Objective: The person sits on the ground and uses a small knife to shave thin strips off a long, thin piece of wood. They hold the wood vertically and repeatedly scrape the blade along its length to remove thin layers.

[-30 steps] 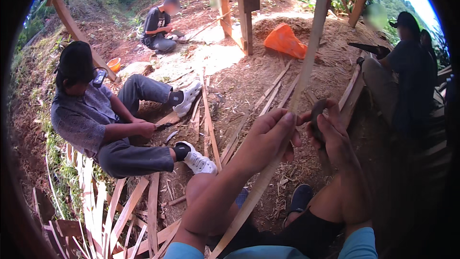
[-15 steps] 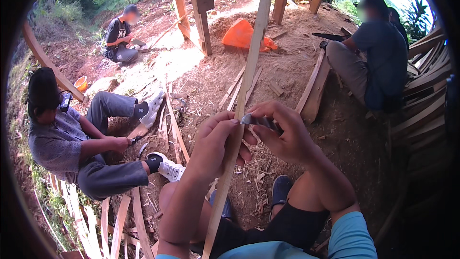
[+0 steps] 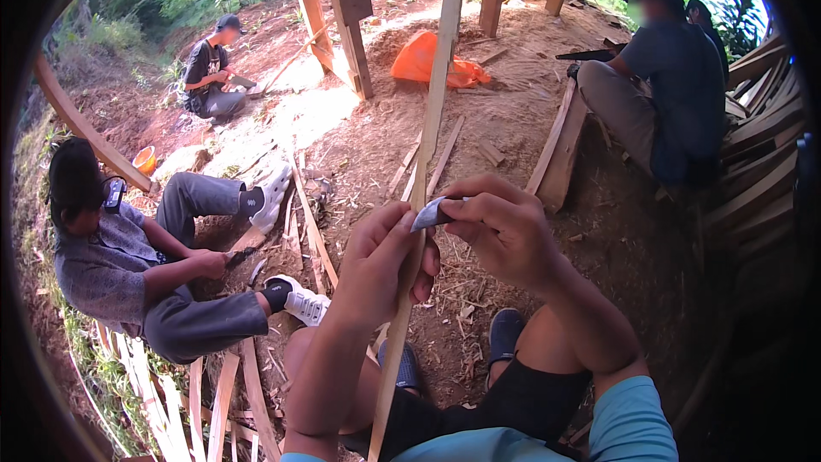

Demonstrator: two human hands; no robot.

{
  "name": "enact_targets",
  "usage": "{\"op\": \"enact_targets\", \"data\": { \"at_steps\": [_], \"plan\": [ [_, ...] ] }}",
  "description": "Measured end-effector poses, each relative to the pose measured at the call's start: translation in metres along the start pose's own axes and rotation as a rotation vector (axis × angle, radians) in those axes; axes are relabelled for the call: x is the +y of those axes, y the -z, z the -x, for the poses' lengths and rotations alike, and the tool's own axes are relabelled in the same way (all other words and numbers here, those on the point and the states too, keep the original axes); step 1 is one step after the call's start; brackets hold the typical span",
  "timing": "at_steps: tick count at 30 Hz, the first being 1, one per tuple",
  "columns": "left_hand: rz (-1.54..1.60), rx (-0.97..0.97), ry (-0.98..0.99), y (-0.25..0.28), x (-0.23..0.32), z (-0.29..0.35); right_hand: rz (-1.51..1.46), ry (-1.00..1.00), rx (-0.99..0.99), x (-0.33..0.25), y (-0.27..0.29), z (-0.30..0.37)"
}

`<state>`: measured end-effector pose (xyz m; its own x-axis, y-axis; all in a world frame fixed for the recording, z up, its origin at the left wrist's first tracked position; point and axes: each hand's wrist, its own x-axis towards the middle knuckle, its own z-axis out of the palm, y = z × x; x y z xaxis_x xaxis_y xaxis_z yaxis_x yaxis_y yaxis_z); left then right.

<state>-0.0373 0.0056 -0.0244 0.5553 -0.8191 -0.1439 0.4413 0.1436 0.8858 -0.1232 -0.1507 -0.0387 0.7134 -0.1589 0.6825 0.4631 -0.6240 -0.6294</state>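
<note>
A long, narrow wooden strip (image 3: 440,90) stands tilted in front of me, its lower end between my legs. My left hand (image 3: 376,261) is closed around its middle, thumb on the near side and fingertips showing past the right edge. In my right hand (image 3: 505,227), a short grey blade (image 3: 430,215) is pinched between thumb and fingers. Its pointed end lies against the strip beside my left thumb. My right fingers hide the rest of the blade.
Close on the left sits a person (image 3: 103,248) holding a dark-bladed tool. Another person (image 3: 209,73) works farther back; a third (image 3: 671,94) sits at right. Wooden strips (image 3: 221,402) lie lower left, more boards (image 3: 757,175) at right. An orange sheet (image 3: 419,58) lies near wooden posts (image 3: 346,26).
The strip's upper end has shifted left. My right hand has turned the blade, so more of its grey face shows, pointing down-left across the strip. My left hand keeps its hold.
</note>
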Motion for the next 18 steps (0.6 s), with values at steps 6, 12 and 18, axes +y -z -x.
{"op": "enact_targets", "data": {
  "at_steps": [6, 12, 18],
  "plan": [
    [-0.058, -0.025, -0.015, -0.002, 0.001, 0.005, 0.041, 0.068, 0.075, 0.005, -0.004, 0.0],
    [-0.03, -0.052, -0.008, -0.014, -0.005, 0.007, 0.198, 0.184, 0.213, 0.009, 0.0, -0.009],
    [-0.069, -0.003, -0.002, -0.016, -0.001, 0.014, 0.028, 0.089, 0.148, 0.001, 0.002, -0.007]
  ]
}}
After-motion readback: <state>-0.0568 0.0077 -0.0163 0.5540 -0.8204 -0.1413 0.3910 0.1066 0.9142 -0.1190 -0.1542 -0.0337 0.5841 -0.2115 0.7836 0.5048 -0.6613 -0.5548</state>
